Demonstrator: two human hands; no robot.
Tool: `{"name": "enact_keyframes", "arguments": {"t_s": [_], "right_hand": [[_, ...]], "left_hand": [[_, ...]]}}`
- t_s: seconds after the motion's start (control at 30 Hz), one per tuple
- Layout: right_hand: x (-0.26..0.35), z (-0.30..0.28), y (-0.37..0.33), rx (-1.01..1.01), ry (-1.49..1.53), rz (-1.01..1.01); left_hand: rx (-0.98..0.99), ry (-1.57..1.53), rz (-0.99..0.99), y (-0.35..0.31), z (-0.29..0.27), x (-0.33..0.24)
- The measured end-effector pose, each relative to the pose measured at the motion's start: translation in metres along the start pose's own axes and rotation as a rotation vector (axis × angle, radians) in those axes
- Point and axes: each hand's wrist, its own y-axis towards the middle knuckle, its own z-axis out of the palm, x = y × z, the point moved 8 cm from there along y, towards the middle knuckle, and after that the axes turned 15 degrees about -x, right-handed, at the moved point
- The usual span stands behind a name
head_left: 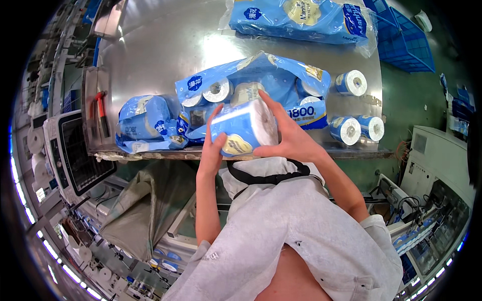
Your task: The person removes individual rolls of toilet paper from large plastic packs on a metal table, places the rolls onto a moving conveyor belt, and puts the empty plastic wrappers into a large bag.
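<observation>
A wrapped toilet paper roll (241,125), blue with a pale yellow label, is held between my two hands over the table's near edge. My left hand (213,143) grips its left side, and my right hand (287,131) closes round the right end, where white paper shows. Just behind lies a blue plastic pack (286,75), its near side gaping, with several rolls visible inside. Part of that opening is hidden by the held roll and my fingers. On the right stand loose wrapped rolls, one (351,83) farther back and two (345,130) nearer the front edge.
A full blue pack (301,20) lies at the far side of the metal table (150,60). Crumpled blue packaging (145,123) sits at the left, beside a red-handled tool (101,110). Blue crates (404,40) stand beyond the right edge. A dark-screened machine (83,150) flanks the left.
</observation>
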Motion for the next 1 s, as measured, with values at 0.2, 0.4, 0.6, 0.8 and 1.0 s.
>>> {"name": "enact_keyframes", "arguments": {"t_s": [0.2,0.4,0.6,0.8,1.0], "right_hand": [[0.010,-0.006,0.000,0.028,0.298,0.088],[-0.006,-0.010,0.001,-0.068,0.388,0.180],[-0.007,-0.013,0.001,-0.066,0.285,0.202],[-0.010,-0.012,0.001,-0.084,0.423,0.231],[-0.026,-0.015,0.002,-0.049,0.433,0.110]], "left_hand": [[-0.166,-0.294,-0.277,0.003,-0.024,0.036],[0.118,-0.733,-0.559,-0.007,0.016,0.039],[0.088,-0.683,-0.574,-0.006,0.022,0.046],[-0.082,-0.387,-0.163,0.000,0.012,0.025],[0.001,-0.058,0.331,0.001,0.021,-0.016]]}}
